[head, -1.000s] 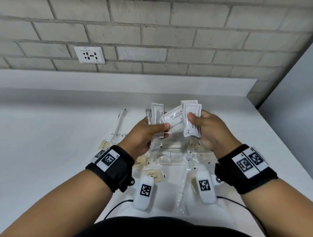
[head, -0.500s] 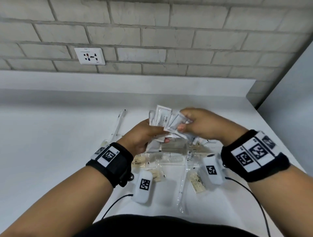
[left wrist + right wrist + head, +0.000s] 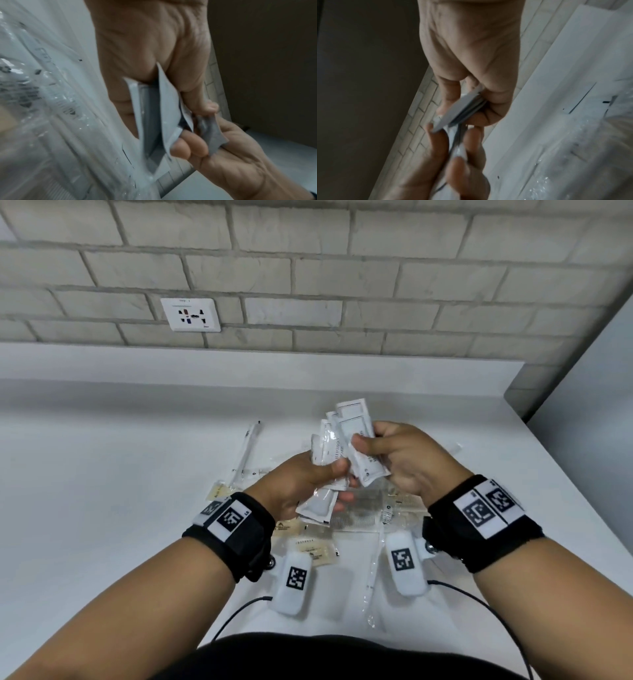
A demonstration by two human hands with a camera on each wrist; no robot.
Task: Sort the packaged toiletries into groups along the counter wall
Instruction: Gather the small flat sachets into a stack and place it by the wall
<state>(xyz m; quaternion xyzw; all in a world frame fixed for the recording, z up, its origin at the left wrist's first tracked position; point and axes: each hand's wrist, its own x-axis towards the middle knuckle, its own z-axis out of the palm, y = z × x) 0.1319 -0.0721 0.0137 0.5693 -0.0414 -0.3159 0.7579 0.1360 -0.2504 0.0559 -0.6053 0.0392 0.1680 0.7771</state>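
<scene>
Above the white counter (image 3: 102, 481) both hands hold white sachets. My left hand (image 3: 301, 484) grips a fanned bunch of sachets (image 3: 323, 453), its thumb across their front. My right hand (image 3: 390, 453) pinches a couple of sachets (image 3: 359, 440) upright beside that bunch. In the left wrist view the sachets (image 3: 154, 121) stand between thumb and fingers, and the right hand (image 3: 223, 155) meets them from below. In the right wrist view the thin sachets (image 3: 462, 109) show edge-on in the right hand, with the left hand's (image 3: 453, 162) fingers below.
Under the hands lie clear-wrapped toiletries: a comb (image 3: 356, 520), a toothbrush (image 3: 375, 570), small tan packets (image 3: 315, 551) and a long wrapped stick (image 3: 246, 453) to the left. The brick wall with a socket (image 3: 190, 314) rises behind the counter. A side wall (image 3: 589, 392) bounds the right.
My right hand has turned its sachets from a low sideways reach at the left bunch back to upright, and the fan in the left hand is tighter.
</scene>
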